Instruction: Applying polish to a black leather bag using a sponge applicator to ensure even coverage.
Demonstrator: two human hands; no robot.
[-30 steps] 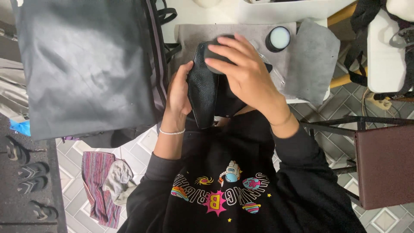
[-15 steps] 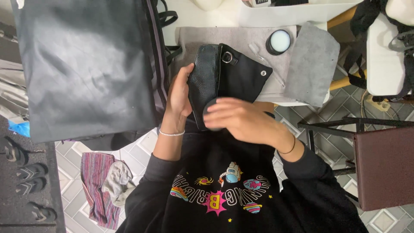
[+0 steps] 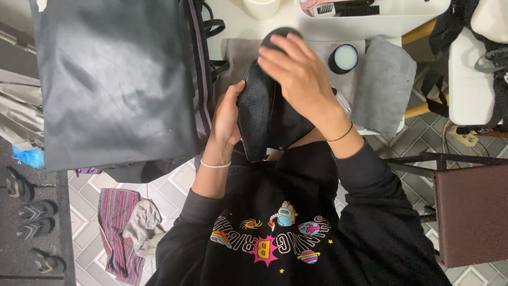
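A small black leather pouch (image 3: 256,124) stands on edge over the table's near side, just in front of my chest. My left hand (image 3: 226,117) grips its left side. My right hand (image 3: 301,79) lies across its far end, fingers bent over a dark round pad (image 3: 280,34) that shows beyond the fingertips. A small open round tin (image 3: 344,57) with pale contents sits on a grey cloth (image 3: 385,85) just right of my right hand.
A large black bag (image 3: 116,79) covers the table's left part. A white cup (image 3: 260,6) and a white tray (image 3: 381,20) are at the back. A brown chair (image 3: 471,212) stands to the right. Sandals (image 3: 32,225) and a striped cloth (image 3: 117,228) lie on the tiled floor.
My right hand went from the pouch's top down to its near end, then up to its far end. The pouch has turned more on edge in my left hand.
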